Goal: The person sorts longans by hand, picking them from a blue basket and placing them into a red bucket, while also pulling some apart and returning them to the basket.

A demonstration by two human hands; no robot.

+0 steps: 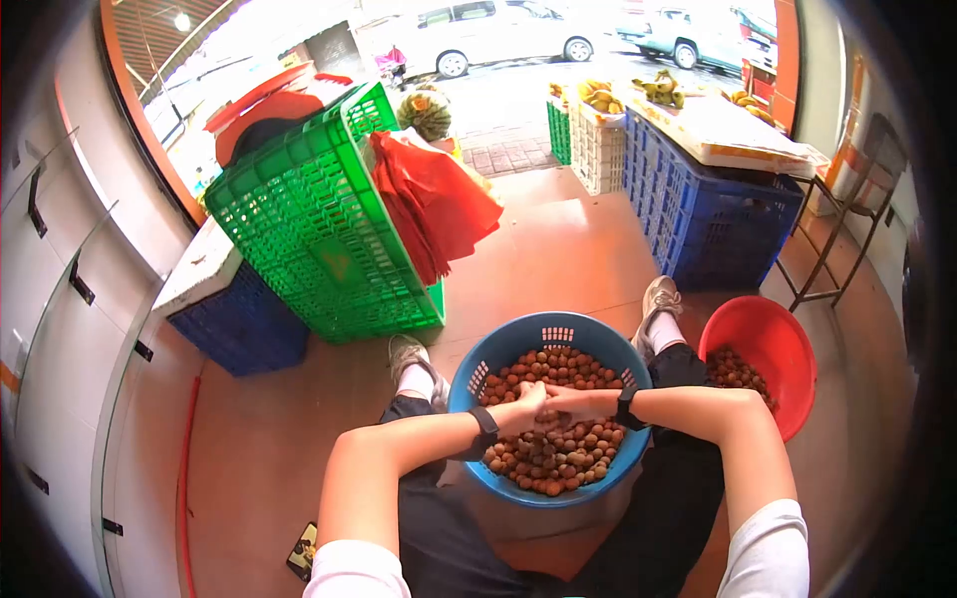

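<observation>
A blue plastic basket [461, 384] stands between my legs, filled with round reddish-brown lychees [543, 466]. Over the middle of the fruit, my left hand [523, 407] and my right hand [576, 402] meet with their fingers closed and touching. Whatever is pinched between them is too small or too hidden to make out. Both wrists wear dark bands and rest near opposite sides of the basket's rim.
A red basin [793, 374] with more lychees sits by my right leg. Green crates [299, 229] with red bags [429, 204] stand front left, blue crates [688, 204] front right. A phone [302, 551] lies on the floor at left.
</observation>
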